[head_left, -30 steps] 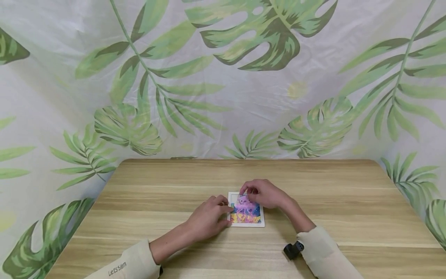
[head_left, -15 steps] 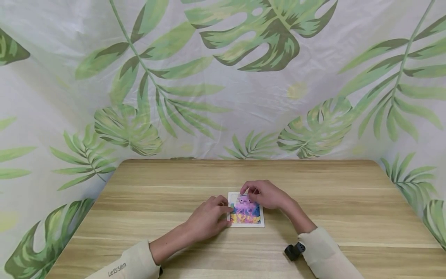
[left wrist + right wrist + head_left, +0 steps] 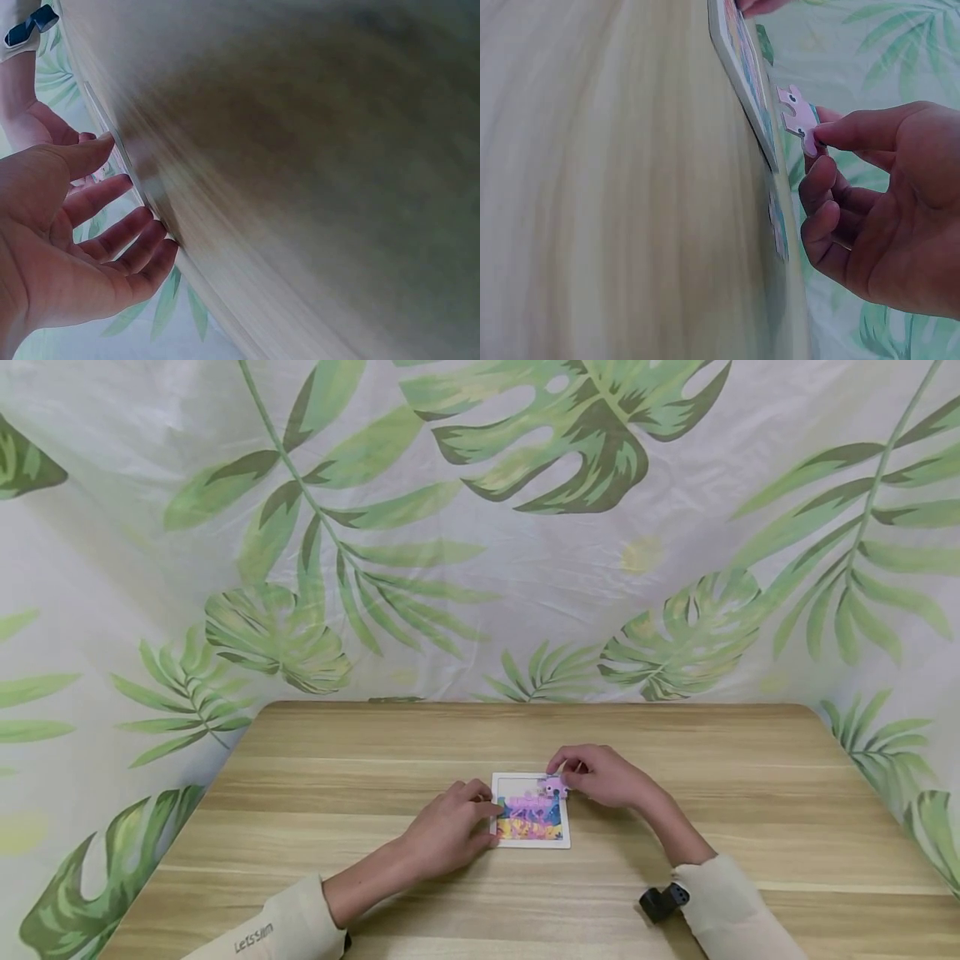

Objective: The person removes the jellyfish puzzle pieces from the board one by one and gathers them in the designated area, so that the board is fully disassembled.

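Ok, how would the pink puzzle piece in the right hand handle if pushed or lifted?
The puzzle piece is probably stiff: it juts out unbent where the right hand pinches it. It looks light, being small and thin. With that flat shape, it should slide rather than roll.

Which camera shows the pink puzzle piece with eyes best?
The right wrist camera: there the pink piece looks big, both eyes showing, pinched by the right hand. The head view shows it small, by the board's top right corner. In the left wrist view I can't clearly make it out.
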Available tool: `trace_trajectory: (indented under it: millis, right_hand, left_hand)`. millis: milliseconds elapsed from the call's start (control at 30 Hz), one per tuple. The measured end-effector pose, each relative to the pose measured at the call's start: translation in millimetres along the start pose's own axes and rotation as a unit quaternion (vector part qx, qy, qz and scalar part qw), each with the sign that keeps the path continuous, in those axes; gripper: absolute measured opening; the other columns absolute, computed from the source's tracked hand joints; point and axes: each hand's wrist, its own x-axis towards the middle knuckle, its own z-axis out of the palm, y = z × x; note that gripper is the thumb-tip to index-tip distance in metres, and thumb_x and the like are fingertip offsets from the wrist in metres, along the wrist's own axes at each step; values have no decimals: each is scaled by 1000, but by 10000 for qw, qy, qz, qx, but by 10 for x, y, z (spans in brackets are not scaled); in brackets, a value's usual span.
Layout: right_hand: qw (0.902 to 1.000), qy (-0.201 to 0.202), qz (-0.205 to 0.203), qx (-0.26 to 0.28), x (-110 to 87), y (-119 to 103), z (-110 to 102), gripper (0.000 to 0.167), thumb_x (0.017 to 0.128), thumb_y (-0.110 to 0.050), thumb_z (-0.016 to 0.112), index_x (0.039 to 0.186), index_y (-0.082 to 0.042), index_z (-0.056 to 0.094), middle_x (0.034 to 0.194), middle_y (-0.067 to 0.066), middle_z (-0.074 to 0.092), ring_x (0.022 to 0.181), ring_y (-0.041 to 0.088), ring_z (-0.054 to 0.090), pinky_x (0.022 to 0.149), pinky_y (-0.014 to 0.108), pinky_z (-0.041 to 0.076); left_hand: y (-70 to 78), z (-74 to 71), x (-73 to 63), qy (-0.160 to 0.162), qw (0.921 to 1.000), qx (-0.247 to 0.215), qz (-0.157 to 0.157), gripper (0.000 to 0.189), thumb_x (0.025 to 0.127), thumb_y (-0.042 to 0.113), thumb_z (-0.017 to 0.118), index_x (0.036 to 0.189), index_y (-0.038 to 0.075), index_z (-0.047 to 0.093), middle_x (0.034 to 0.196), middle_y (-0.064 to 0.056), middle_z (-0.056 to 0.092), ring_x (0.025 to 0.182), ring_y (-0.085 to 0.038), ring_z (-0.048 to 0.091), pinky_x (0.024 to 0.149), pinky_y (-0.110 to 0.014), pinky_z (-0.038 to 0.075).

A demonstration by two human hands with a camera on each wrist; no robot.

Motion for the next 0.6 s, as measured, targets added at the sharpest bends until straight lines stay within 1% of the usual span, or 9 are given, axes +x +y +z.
trace_trajectory:
  millis: [100,167,400,600]
  right_hand:
    - [9999,-19,79,130,-62,51,-57,22,104,-5,57,115,-10,76,87,5,67,71,14,59,63,26,49]
    - [9997,-18,101,210,-105,79,-96,22,104,-4,57,115,-10,75,86,6,68,70,15,59,62,26,49]
    - [9998,112,176,72,-239,200,-231,20,103,-6,60,113,-11,76,88,3,67,76,13,54,67,25,46]
    - [9994,154,289,69,-342,288,-310,18,102,-7,62,113,-10,75,92,4,67,81,16,54,69,26,46]
  left_hand:
    - [-3,-1,1,11,10000,29,19,37,95,24,84,128,7,79,130,-12,68,111,-25,64,94,-41,60]
    - [-8,1,1,15,10000,47,32,37,95,24,84,128,7,79,130,-12,68,110,-25,64,94,-41,60]
    - [-5,-3,-5,29,10000,59,60,37,95,25,84,128,7,79,130,-12,68,111,-26,64,94,-41,60]
    - [-4,2,-3,35,10000,57,45,37,96,24,83,128,7,79,132,-13,68,111,-26,64,94,-41,60]
